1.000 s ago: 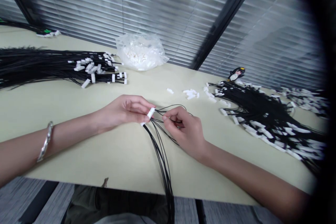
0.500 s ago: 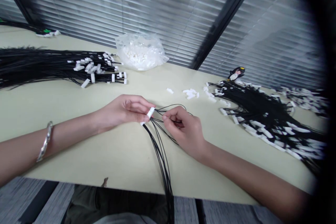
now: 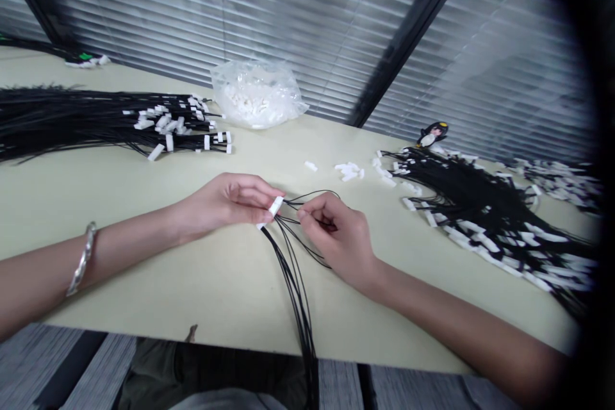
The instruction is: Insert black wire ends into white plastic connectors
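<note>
Between the thumb and fingers of my left hand (image 3: 240,200) is a white connector housing (image 3: 275,206), tilted. A second white piece (image 3: 261,225) shows just below the thumb. Thin black wires (image 3: 294,285) run from these pieces, some hanging down over the table's front edge, others looping right toward my other hand. My right hand (image 3: 336,230) is closed in a pinch on a black wire (image 3: 294,205) close to the connector. The wire's tip is too small to make out.
Black wire bundles with white connectors (image 3: 86,122) lie at left, and another pile (image 3: 480,205) at right. A clear bag of white pieces (image 3: 257,96) stands at the back. Loose white connectors (image 3: 350,171) and a small penguin-like figure (image 3: 432,134) are on the table (image 3: 192,288).
Very little differs. My right hand has shifted slightly, and the looped wires beside it have moved a touch. My left hand keeps its hold on the connector.
</note>
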Tool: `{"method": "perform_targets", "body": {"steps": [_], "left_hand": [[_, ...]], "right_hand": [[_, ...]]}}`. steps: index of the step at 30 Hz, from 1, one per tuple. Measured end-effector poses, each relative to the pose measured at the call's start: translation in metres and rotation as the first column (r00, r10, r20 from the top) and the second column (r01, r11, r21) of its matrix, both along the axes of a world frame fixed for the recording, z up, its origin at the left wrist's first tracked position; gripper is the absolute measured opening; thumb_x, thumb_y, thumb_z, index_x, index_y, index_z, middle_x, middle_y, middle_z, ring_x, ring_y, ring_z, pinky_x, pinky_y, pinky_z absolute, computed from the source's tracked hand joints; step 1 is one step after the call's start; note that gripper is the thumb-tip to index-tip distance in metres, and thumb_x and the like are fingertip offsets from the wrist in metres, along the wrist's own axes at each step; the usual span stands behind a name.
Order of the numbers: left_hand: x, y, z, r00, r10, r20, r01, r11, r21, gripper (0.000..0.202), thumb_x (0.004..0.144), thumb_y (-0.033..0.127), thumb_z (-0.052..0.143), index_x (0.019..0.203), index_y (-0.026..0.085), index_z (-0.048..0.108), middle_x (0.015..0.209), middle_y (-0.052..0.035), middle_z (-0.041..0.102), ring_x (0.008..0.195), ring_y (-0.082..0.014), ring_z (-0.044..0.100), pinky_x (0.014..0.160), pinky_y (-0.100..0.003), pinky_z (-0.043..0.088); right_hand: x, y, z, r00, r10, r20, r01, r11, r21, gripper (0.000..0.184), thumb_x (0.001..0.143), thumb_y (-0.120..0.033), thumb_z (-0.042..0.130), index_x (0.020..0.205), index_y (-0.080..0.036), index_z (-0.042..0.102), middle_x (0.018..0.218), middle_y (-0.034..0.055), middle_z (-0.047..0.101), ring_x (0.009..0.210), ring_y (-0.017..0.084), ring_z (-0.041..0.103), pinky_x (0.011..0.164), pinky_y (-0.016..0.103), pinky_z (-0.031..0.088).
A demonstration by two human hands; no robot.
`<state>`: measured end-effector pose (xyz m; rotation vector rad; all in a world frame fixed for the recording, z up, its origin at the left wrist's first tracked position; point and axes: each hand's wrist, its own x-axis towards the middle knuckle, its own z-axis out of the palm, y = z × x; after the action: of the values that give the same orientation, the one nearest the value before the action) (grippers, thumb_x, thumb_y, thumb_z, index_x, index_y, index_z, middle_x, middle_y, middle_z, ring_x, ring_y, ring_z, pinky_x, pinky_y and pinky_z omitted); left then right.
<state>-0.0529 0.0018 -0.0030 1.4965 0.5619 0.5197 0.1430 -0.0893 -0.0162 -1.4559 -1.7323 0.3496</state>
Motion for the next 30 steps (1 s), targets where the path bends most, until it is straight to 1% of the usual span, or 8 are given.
{"method": "perform_targets", "body": {"steps": [7, 16, 20, 23, 27, 30], "left_hand": [[0.0001, -0.0011, 0.0022, 1.000, 0.009, 0.003, -0.009, 1.000, 0.008, 0.033, 0.070, 0.017, 0.071, 0.102, 0.017, 0.064, 0.091, -0.0053, 0.070, 0.083, -0.0142, 0.064, 0.079, -0.026, 0.050], [0.0018, -0.0039, 0.0069, 0.999, 0.032, -0.009, -0.032, 0.999, -0.019, 0.032, 0.069, 0.015, 0.071, 0.101, 0.015, 0.065, 0.092, -0.0068, 0.070, 0.083, -0.0152, 0.065, 0.079, -0.028, 0.050], [0.0015, -0.0040, 0.0058, 0.998, 0.059, -0.014, -0.060, 0.998, -0.032, 0.033, 0.067, 0.015, 0.072, 0.100, 0.019, 0.067, 0.092, -0.0040, 0.071, 0.084, -0.0151, 0.065, 0.080, -0.027, 0.051], [0.0016, -0.0045, 0.0057, 0.996, 0.087, -0.028, -0.088, 0.995, -0.048, 0.033, 0.066, 0.016, 0.073, 0.099, 0.021, 0.069, 0.093, -0.0023, 0.071, 0.087, -0.0158, 0.065, 0.083, -0.028, 0.051], [0.0019, -0.0060, 0.0080, 0.991, 0.117, -0.059, -0.121, 0.991, -0.062, 0.032, 0.065, 0.015, 0.073, 0.097, 0.022, 0.069, 0.095, -0.0021, 0.070, 0.091, -0.0170, 0.065, 0.087, -0.030, 0.050], [0.0019, -0.0060, 0.0087, 0.992, 0.114, -0.057, -0.118, 0.991, -0.058, 0.033, 0.065, 0.016, 0.074, 0.097, 0.022, 0.070, 0.095, -0.0027, 0.070, 0.091, -0.0184, 0.065, 0.088, -0.032, 0.050]], "right_hand": [[-0.0001, 0.0009, 0.0005, 1.000, 0.016, -0.016, -0.016, 1.000, -0.009, 0.017, 0.081, -0.031, 0.048, 0.080, -0.014, 0.051, 0.055, -0.0047, 0.038, 0.050, -0.006, 0.030, 0.048, 0.002, 0.025], [-0.0001, 0.0006, 0.0007, 1.000, 0.009, -0.017, -0.009, 1.000, -0.011, 0.018, 0.081, -0.031, 0.048, 0.079, -0.013, 0.052, 0.054, -0.0045, 0.038, 0.049, -0.006, 0.029, 0.048, 0.002, 0.025], [0.0003, 0.0003, 0.0003, 1.000, 0.000, -0.007, 0.000, 1.000, -0.010, 0.018, 0.082, -0.031, 0.048, 0.079, -0.013, 0.052, 0.054, -0.0044, 0.038, 0.049, -0.006, 0.030, 0.049, 0.003, 0.025], [0.0009, -0.0012, -0.0001, 1.000, 0.005, 0.005, -0.005, 1.000, -0.012, 0.020, 0.082, -0.032, 0.047, 0.080, -0.013, 0.053, 0.055, -0.0039, 0.040, 0.050, -0.006, 0.031, 0.049, 0.003, 0.025], [0.0008, -0.0023, -0.0002, 1.000, 0.000, 0.025, 0.000, 1.000, -0.002, 0.021, 0.083, -0.033, 0.047, 0.080, -0.013, 0.053, 0.055, -0.0039, 0.040, 0.050, -0.006, 0.030, 0.049, 0.004, 0.025], [0.0003, -0.0023, 0.0000, 0.999, 0.002, 0.037, -0.002, 1.000, 0.001, 0.022, 0.083, -0.033, 0.046, 0.080, -0.013, 0.053, 0.055, -0.0038, 0.040, 0.050, -0.006, 0.030, 0.048, 0.004, 0.025]]}}
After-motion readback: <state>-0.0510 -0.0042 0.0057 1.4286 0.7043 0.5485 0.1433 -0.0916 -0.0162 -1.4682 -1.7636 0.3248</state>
